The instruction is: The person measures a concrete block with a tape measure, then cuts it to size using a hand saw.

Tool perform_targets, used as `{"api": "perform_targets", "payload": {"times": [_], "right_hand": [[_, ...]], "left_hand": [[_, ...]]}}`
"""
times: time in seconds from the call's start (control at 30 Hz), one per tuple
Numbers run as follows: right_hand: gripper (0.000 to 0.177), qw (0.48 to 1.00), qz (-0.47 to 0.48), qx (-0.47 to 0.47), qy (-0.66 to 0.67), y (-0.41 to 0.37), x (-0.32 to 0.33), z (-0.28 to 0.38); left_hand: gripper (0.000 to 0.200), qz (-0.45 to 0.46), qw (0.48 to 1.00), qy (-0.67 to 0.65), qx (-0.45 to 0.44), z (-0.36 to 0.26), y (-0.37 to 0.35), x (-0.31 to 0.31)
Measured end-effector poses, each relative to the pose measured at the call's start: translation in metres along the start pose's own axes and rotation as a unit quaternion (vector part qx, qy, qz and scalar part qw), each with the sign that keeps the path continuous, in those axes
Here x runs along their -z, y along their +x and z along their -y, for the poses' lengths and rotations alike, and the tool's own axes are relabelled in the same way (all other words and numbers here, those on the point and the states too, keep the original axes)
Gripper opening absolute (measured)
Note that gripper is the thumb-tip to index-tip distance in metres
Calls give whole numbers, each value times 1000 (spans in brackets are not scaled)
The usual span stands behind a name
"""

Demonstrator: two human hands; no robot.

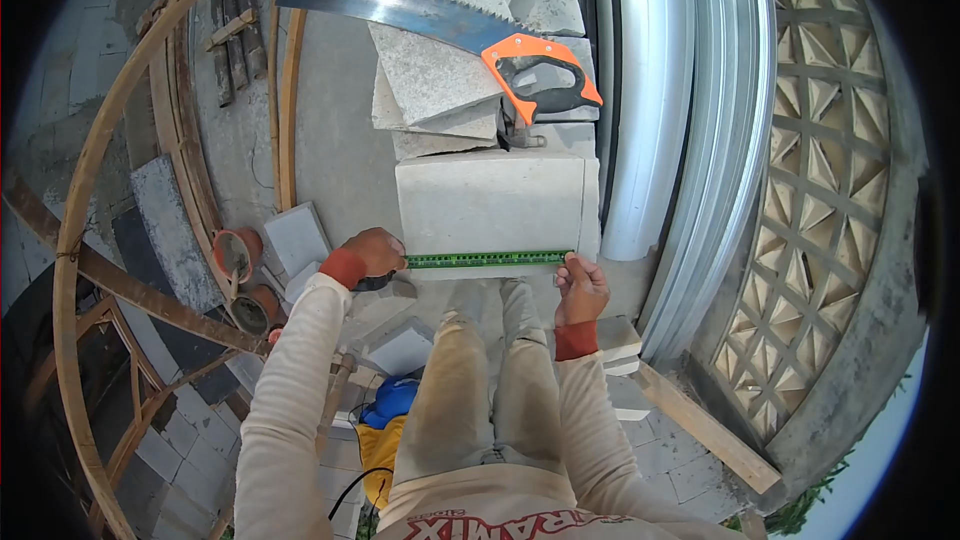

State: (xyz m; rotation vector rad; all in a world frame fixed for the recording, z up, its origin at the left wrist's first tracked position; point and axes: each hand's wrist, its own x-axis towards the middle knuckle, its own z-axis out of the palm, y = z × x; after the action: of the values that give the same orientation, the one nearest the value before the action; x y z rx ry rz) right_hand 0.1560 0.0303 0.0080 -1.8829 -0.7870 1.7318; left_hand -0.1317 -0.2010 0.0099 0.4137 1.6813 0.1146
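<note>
Concrete floor point(345, 140) shows beside a pale block point(490, 202); arms point(290, 390) extended, left hand point(375, 252) and right hand point(582, 292) pinch opposite ends of a green measuring tape point(487, 260).

Markings on the green strip point(487, 260), too small to read! And the shirt point(480, 496) runs off the bottom edge!

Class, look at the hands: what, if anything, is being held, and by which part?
A green strip, by its two ends: the left hand at the left, the right hand at the right.
</note>
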Motion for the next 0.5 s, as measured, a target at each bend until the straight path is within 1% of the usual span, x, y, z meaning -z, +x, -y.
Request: {"api": "perform_targets", "payload": {"times": [0.07,0.23,0.27,0.37,0.47,0.5], "right_hand": [[11,1000,-2,-2,1,0,-1,-1],[12,1000,11,-5,-13,7,-6,5],[12,1000,13,-11,-16,6,-6,6],[12,999,7,-47,7,1,1,6],[13,996,-17,-86,11,-6,11,2],[14,996,-18,-91,12,-9,15,1]], "left_hand": [[34,-20,1000,-5,-12,6,1,-3],[34,-24,999,-21,-16,11,3,-5],[34,-24,999,-25,-17,13,3,-7],[35,24,1000,-18,8,14,9,-4],[32,-22,1000,20,7,6,4,-4],[35,-2,1000,29,-2,7,3,-3]]}}
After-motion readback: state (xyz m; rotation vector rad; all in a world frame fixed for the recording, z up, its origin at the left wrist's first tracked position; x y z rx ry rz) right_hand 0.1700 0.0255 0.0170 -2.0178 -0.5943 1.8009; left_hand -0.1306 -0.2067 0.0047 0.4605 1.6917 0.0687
